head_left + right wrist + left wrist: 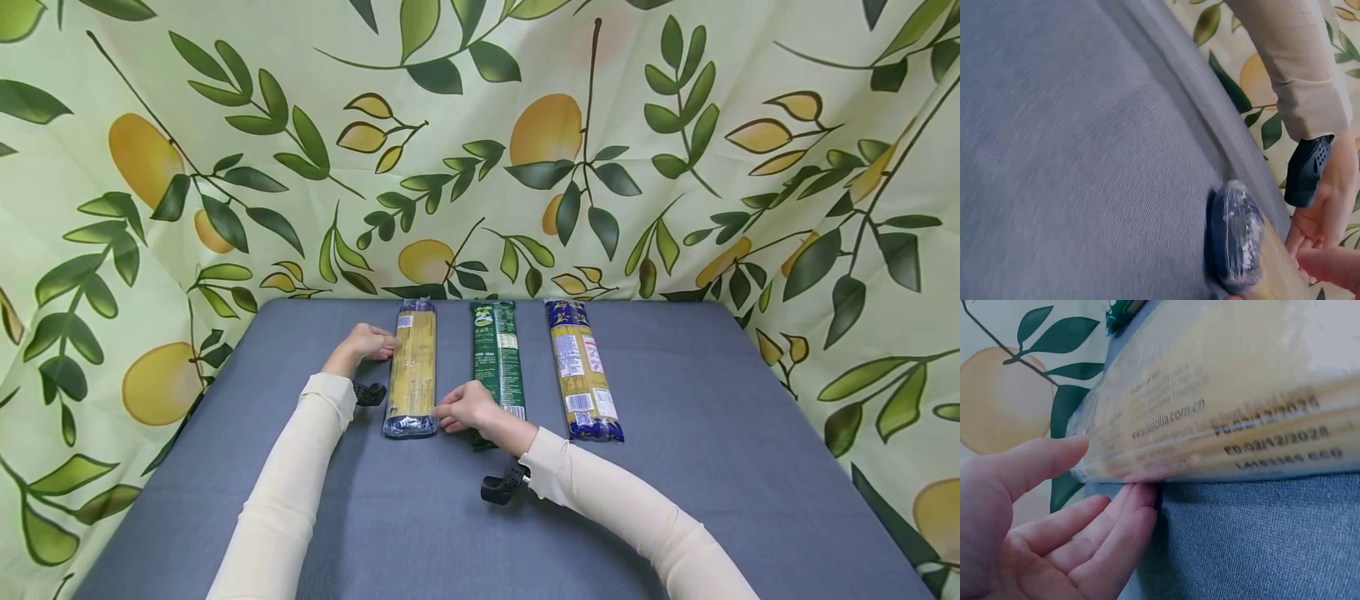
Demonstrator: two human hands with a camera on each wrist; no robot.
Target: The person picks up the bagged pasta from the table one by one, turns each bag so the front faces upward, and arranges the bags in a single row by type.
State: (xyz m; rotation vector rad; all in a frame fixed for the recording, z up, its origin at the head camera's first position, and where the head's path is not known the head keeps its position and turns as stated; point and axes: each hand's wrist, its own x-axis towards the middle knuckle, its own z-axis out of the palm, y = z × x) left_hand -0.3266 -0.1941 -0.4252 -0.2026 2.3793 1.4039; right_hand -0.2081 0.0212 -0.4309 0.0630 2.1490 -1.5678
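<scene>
There, your left hand (367, 342) and right hand (472, 407), both loosely open, flank the long yellow pasta pack (415, 358) in clear, blue-ended plastic on the grey tabletop (405, 517), fingertips at opposite edges, likely checking sideways slip; the green plastic packet (495, 358) lies apart, rightward.

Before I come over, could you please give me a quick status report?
Left grip at outer edge of left pack; right grip at its lower right. Pack on table, nothing on top. Green pack close on its right.
</scene>
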